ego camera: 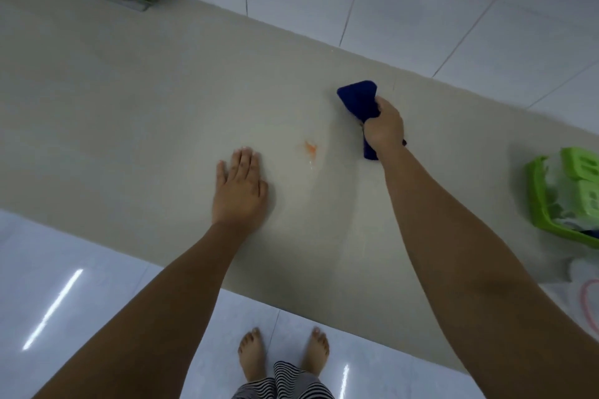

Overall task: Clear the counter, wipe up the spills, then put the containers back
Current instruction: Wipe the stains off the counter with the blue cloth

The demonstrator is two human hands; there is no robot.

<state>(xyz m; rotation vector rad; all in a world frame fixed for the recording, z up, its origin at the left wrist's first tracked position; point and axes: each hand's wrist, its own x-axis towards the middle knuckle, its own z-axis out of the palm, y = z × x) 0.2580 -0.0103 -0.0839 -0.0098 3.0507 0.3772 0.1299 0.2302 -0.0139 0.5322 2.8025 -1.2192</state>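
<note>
Right hand (pixel 385 126) partly hides blue cloth (pixel 359 100).

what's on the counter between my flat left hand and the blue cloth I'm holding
In the head view, a small orange spill lies on the counter between your left hand and the blue cloth gripped in your right hand.

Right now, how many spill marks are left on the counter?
1: an orange smear with a faint wet streak below it, on the counter between the flat left hand and the right hand gripping the blue cloth. Hands or cloth may hide more.
</note>
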